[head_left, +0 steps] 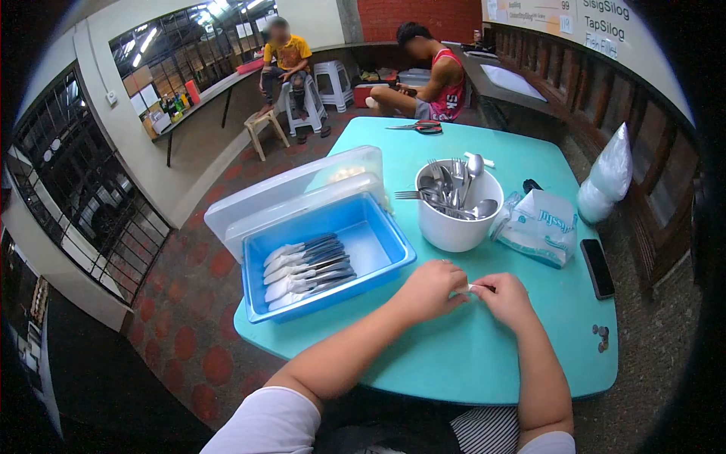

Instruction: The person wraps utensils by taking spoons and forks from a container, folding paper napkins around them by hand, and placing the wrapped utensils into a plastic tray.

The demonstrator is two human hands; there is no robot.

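My left hand [431,291] and my right hand [505,300] meet over the table's near side, fingers pinched. Between their fingertips shows a small white piece [471,287], perhaps tissue; most of it is hidden. Just beyond stands a white tub [454,236] full of loose metal spoons and forks [456,185]. To the left is a blue plastic bin [361,281], with a row of cutlery sets [302,266] wrapped in white at one end. Its clear lid [280,195] leans upright behind it. A tissue pack [543,231] lies right of the tub.
On the turquoise table [454,356] are red-handled scissors [428,127], a phone [597,268] and several coins [602,338]. A bundled plastic bag [607,175] stands by the right edge. Two people sit farther back, near white stools [333,82] and a wooden stool [265,130].
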